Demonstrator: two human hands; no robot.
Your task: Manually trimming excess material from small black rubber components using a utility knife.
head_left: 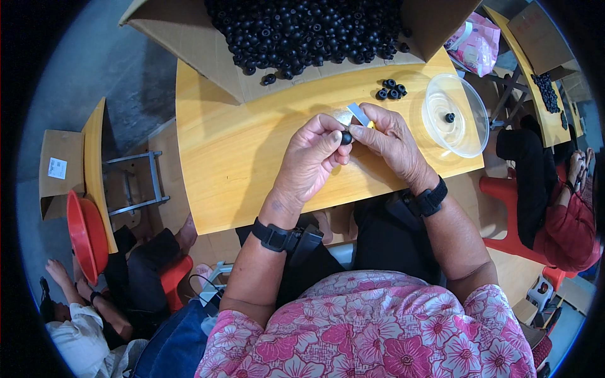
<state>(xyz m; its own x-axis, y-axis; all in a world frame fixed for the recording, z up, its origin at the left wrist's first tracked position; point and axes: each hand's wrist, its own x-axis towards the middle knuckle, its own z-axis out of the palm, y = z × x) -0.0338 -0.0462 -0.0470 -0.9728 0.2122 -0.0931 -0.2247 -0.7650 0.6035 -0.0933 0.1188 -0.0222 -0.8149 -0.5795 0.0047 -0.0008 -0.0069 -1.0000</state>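
Black rubber piece, small and round, pinched between thumb and fingertips of left hand, held above the middle of the yellow wooden tabletop. Right hand meets it from the other side, fingers closed on a thin pale strip-like tool or blade with a bit of yellow showing under the fingers; exact tool type cannot be told. Both hands grasping, neither released. Black bands on both wrists.

Progress, judged from layout: very early or at least far from over. Open cardboard box at the far edge of the tabletop is heaped with black pieces, a few spilled onto its flap. A small cluster of about five pieces sits loose on the tabletop just beside the right hand. Clear plastic bowl to the right holds just one black piece, so the finished count looks to be one, if the bowl is for done parts. Bulk remains in the box.

Around: red basin lower left by another person's arm, a second person in red sleeve at right beside another tabletop with more black pieces.
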